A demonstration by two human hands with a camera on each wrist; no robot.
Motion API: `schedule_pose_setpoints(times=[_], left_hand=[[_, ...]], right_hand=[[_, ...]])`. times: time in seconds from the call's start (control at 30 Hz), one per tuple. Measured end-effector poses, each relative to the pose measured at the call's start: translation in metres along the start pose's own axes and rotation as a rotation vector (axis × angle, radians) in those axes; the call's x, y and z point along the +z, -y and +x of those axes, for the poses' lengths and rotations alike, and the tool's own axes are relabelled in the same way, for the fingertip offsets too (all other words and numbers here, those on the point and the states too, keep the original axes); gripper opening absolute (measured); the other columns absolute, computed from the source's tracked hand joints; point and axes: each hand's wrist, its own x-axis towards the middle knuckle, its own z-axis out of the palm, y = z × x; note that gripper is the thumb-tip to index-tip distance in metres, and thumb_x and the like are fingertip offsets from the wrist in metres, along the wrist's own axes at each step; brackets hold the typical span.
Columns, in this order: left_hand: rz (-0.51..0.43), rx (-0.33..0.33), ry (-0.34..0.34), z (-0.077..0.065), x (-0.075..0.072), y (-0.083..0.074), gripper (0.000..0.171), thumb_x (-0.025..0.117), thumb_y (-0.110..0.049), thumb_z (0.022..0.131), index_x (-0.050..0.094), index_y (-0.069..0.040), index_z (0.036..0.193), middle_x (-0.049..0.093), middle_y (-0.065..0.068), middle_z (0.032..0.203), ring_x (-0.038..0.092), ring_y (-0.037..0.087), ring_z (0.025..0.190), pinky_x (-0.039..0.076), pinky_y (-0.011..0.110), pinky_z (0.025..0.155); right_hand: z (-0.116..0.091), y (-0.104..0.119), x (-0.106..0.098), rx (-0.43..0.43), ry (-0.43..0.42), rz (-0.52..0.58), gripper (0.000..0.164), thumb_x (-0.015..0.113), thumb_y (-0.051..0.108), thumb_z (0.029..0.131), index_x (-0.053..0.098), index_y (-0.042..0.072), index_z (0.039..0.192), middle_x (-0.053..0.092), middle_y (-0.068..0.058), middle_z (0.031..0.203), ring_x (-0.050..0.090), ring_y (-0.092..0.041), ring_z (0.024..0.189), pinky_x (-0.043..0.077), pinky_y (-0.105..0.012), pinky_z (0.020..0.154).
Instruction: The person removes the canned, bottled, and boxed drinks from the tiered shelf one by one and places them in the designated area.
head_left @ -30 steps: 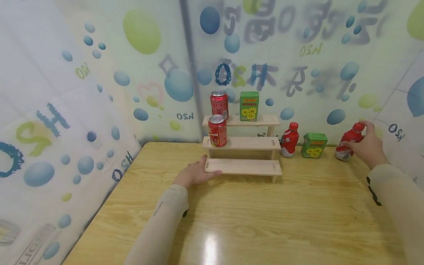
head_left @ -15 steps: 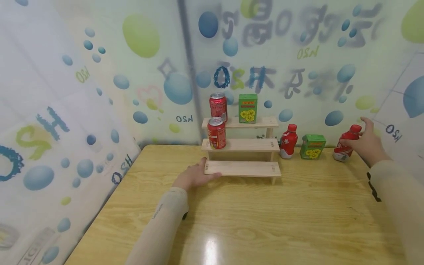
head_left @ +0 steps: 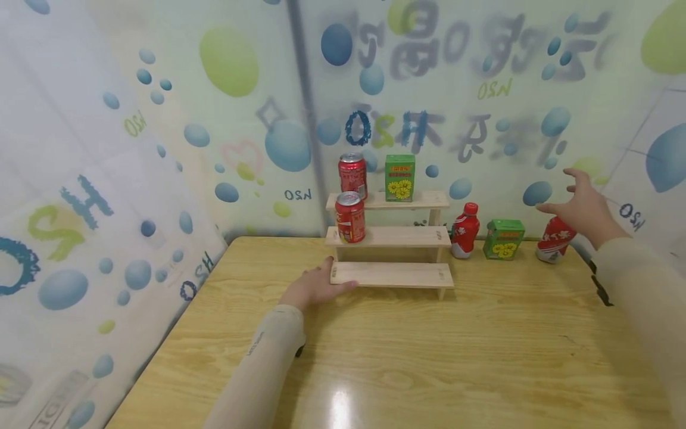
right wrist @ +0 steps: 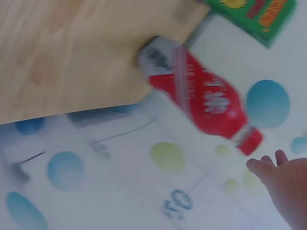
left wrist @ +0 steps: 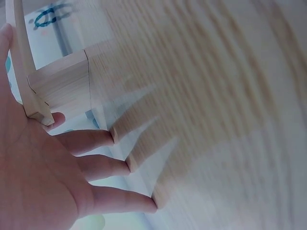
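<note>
My left hand (head_left: 316, 283) holds the left end of the lowest step of a three-step wooden display stand (head_left: 393, 274), thumb along its front edge. In the left wrist view, the thumb and a fingertip lie on either side of the board, while the other fingers (left wrist: 122, 199) reach down to the tabletop. Over at the right, my right hand (head_left: 584, 208) is spread, holding nothing, in front of and above a red plastic drink bottle (head_left: 554, 241) standing upright near the table's corner. The hand hides its cap in the head view; the right wrist view shows the red cap (right wrist: 250, 141) apart from the fingers.
Red drink cans stand on the top (head_left: 352, 176) and middle (head_left: 350, 219) steps. A green drink carton (head_left: 399, 179) is also on top. Another red bottle (head_left: 465, 231) and green carton (head_left: 504, 240) stand right of the stand, near the patterned wall covering (head_left: 214, 107).
My right hand has let go of the right-hand bottle and lifted up off it, fingers spreading. The bottle stays standing. My left hand keeps its place on the stand.
</note>
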Motion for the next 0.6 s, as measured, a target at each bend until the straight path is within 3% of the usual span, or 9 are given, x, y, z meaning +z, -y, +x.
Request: schedule_pose_setpoints(times=[0.33, 0.6], left_hand=[[-0.01, -0.008, -0.001, 0.001, 0.001, 0.001, 0.132, 0.046, -0.103, 0.076, 0.011, -0.02, 0.173, 0.036, 0.018, 0.173, 0.032, 0.052, 0.158, 0.029, 0.068, 0.128], [-0.016, -0.009, 0.009, 0.001, 0.0, 0.0, 0.132, 0.046, -0.103, 0.076, 0.011, -0.02, 0.173, 0.035, 0.018, 0.173, 0.032, 0.052, 0.159, 0.03, 0.069, 0.127]], right_hand=[[0.013, 0.06, 0.001, -0.115, -0.009, 0.057, 0.108, 0.072, 0.05, 0.1, 0.001, 0.012, 0.172, 0.012, -0.036, 0.174, 0.019, -0.061, 0.157, 0.03, -0.083, 0.115], [0.015, 0.12, 0.017, -0.196, 0.016, 0.085, 0.103, 0.075, 0.043, 0.099, 0.008, 0.016, 0.173, 0.013, -0.028, 0.177, 0.017, -0.054, 0.161, 0.026, -0.078, 0.122]])
